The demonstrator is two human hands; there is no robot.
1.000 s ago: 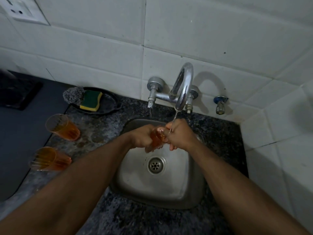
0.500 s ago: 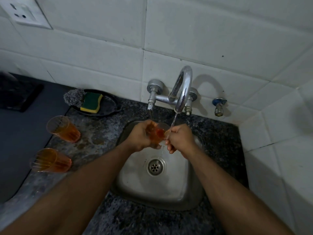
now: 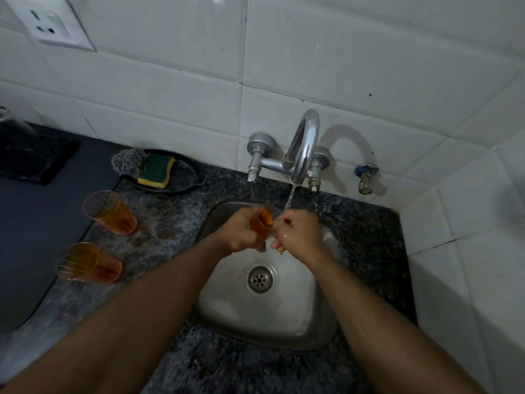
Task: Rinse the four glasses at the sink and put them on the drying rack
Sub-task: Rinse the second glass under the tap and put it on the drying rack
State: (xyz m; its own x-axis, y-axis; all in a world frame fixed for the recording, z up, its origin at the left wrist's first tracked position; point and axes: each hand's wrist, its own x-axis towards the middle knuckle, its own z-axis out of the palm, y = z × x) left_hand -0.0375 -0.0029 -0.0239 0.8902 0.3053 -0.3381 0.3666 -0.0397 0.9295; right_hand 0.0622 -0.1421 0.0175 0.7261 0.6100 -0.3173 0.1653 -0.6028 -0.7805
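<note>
Over the steel sink (image 3: 287,331), under the thin stream from the curved chrome tap (image 3: 302,146), the left hand (image 3: 241,233) grips an orange see-through tumbler (image 3: 261,223), fingers curled round its body. The tumbler lies tilted, its long axis slanting up and away toward the tap, with what looks like its mouth turned to the water; much of it is hidden by the hands. The right hand (image 3: 298,234) sits just beside it on the tap side, wet, its fingers curled and touching the glass near the rim, though whether they pinch it or only rub it I cannot tell. The stream falls between the glass and the right knuckles, so the coming move seems to turn on tipping the mouth a little further right under the water.

Two more tumblers (image 3: 109,213) of the same ribbed orange plastic or glass stand left of the basin on the speckled dark stone worktop (image 3: 176,223), the nearer one (image 3: 88,264) closer to the left arm. A fourth is not in view, nor is any drying rack. Behind them a black dish (image 3: 184,177) holds a steel scourer (image 3: 127,164) and a green-and-yellow sponge (image 3: 156,170). White glossy tiles back the sink.
</note>
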